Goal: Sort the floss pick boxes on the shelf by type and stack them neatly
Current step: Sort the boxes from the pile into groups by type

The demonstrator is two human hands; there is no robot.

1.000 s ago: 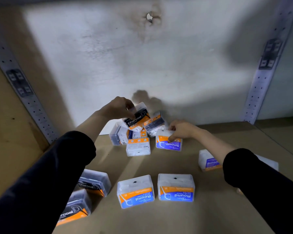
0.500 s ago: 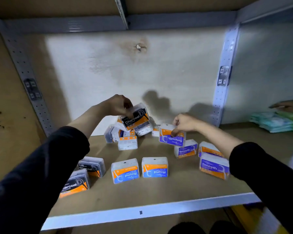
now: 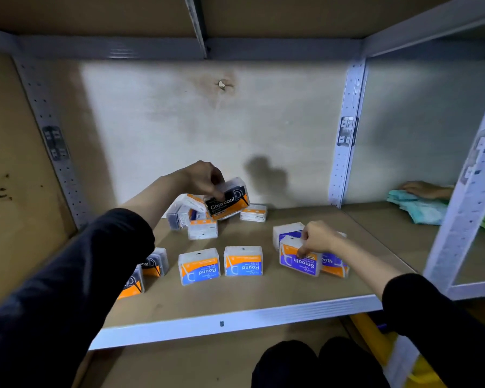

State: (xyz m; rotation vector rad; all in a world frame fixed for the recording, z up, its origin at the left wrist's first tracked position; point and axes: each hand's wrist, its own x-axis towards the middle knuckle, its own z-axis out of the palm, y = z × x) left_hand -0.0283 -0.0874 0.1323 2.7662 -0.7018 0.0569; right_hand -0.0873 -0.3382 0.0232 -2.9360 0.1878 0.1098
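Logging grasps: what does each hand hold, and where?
Left hand grips a Charcoal box by its upper edge; right hand pinches a Smooth box at its upper edge.

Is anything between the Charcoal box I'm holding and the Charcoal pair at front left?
Nothing visible past the pile under the Charcoal box; shelf toward the Charcoal pair looks bare, though the left sleeve hides part.

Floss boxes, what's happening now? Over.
Left grip holds Charcoal box above back pile. Right grip pinches Smooth box beside other Smooth boxes. Nothing blocking.
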